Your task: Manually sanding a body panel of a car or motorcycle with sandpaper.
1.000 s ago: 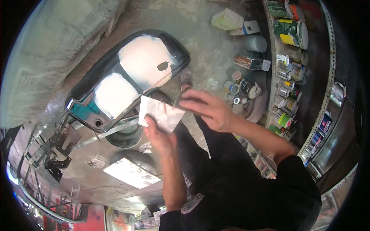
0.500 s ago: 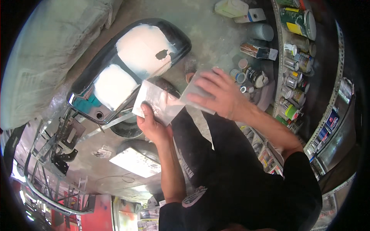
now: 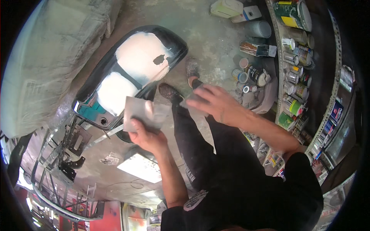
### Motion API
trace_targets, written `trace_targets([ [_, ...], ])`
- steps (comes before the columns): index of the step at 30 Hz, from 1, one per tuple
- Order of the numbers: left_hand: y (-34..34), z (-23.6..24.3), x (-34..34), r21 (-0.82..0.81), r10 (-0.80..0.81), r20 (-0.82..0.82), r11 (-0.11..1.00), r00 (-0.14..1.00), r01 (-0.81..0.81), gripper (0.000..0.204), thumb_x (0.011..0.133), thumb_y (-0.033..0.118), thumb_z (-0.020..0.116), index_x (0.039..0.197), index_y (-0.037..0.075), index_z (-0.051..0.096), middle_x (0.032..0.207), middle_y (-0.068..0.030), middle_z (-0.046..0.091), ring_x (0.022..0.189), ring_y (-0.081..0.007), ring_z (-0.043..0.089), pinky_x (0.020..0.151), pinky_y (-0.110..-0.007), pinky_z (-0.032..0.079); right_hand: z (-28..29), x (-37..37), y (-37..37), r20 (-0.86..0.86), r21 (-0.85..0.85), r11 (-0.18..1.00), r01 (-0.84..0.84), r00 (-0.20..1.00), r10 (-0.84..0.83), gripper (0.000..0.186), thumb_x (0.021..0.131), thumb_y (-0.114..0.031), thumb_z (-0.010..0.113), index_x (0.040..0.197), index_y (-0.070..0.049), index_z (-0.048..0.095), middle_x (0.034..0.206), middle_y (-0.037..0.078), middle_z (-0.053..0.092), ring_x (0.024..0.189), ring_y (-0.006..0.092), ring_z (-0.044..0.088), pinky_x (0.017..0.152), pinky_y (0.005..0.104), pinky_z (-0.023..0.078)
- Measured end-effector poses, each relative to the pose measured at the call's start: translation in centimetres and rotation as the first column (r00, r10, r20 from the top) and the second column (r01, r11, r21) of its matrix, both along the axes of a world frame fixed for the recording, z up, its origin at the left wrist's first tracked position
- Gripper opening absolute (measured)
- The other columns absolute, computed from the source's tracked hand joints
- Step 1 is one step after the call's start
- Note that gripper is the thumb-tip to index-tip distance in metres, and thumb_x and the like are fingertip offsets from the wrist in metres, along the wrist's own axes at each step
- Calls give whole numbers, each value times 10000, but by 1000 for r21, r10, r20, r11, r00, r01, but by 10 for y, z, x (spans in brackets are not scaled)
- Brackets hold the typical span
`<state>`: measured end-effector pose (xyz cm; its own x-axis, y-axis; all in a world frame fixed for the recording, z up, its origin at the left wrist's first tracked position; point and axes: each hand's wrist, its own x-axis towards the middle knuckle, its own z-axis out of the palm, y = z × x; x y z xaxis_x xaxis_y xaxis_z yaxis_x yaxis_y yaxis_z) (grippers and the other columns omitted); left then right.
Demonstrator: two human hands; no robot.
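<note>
My left hand grips a flat, square grey plate, its thumb on the upper face. A pale beige dab shows on that plate. To the right, my right hand has its fingers over a second flat grey plate, blurred by motion and partly hidden by the hand. The plates are close together; whether they touch I cannot tell. Beyond my hands is a black bumper-like car part with two large white patches, a ragged dark hole in one and a teal area at its near end.
Sheeting covers a large bulk on the left. Shelves along the right hold several paint cans; more cans and jugs stand on the floor. Metal framework is at lower left. My shoes are on the concrete floor.
My left hand and its plate have moved slightly left and nearer to me. The right hand has come down a little, still with its plate. The view has shifted, and my shoes now show.
</note>
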<state>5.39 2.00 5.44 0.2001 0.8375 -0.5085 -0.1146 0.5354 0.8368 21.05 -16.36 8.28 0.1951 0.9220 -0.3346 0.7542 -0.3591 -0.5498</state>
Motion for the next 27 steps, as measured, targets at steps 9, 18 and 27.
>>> trace_targets([
  [9, -34, -27, -28, -255, -116, -12, 961, 993, 109, 382, 1086, 251, 575, 1325, -46, 558, 1221, -153, 678, 1067, -250, 701, 932, -414, 578, -47, 0, 44, 330, 253, 961, 108, 924, -191, 665, 796, -86, 697, 1443, -180, 575, 1469, 161, 482, 1313, 404, 475, 965, 545, 434],
  [18, -61, -45, -37, -333, -104, -50, 939, 993, 81, 373, 1090, 236, 556, 1343, -38, 546, 1228, -153, 681, 1078, -258, 711, 945, -419, 584, -85, 1, 48, 338, 340, 931, 130, 907, -250, 668, 773, -69, 727, 1422, -152, 592, 1482, 151, 477, 1322, 400, 466, 961, 545, 428],
  [27, -62, -46, -39, -327, -128, -2, 937, 992, 120, 379, 1095, 244, 545, 1347, -40, 545, 1227, -153, 680, 1087, -263, 708, 951, -422, 583, -68, -3, 40, 316, 259, 958, 119, 928, -200, 640, 793, -45, 690, 1418, -152, 596, 1456, 160, 489, 1294, 403, 480, 940, 521, 422],
])
